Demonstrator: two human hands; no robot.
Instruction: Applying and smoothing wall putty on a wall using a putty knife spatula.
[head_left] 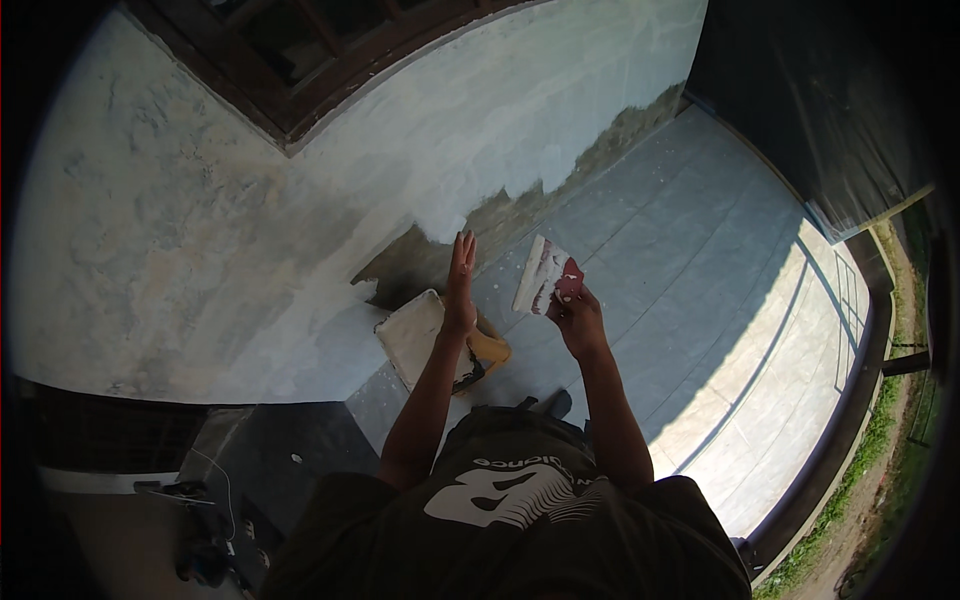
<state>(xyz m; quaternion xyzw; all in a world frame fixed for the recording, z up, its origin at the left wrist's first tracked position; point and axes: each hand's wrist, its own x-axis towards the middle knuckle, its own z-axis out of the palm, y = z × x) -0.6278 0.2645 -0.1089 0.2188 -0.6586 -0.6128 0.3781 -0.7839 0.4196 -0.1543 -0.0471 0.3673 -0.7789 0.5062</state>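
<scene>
In my right hand is a broad putty knife, its red part by my fingers and its wide blade smeared with white paste. The blade is turned toward the wall and stands apart from it. My left hand is held up with its fingers stretched out and nothing in them. Below and behind the left hand sits a squarish container with pale paste at its top. A yellow piece shows at its right side, partly hidden by my left forearm.
A wall coated patchily in white runs along the left, with bare grey patches near its foot. A dark wooden window frame is set in it. Grey floor tiles stretch right to a low curb and grass.
</scene>
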